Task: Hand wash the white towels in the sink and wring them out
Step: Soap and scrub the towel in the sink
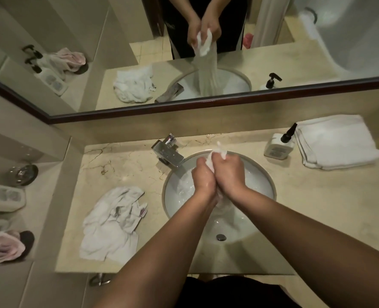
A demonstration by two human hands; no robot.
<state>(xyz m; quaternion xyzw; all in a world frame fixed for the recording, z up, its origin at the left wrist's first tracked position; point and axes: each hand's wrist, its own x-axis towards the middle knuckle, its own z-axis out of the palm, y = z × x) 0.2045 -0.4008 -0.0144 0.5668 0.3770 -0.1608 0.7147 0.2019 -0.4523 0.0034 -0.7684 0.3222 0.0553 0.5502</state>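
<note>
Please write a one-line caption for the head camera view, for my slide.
Both hands, left hand and right hand, grip a wet white towel above the sink.

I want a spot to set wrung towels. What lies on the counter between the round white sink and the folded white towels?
In the head view, only the white square pump bottle stands between the sink and the folded towels; nearer counter is bare.

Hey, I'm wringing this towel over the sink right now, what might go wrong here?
1. The wet towel gripped by your left hand and right hand hangs over the sink; drips may splash onto the counter.
2. Splashes might reach the folded towels beside the soap bottle.
3. Wet fingers could lose their grip.
</note>
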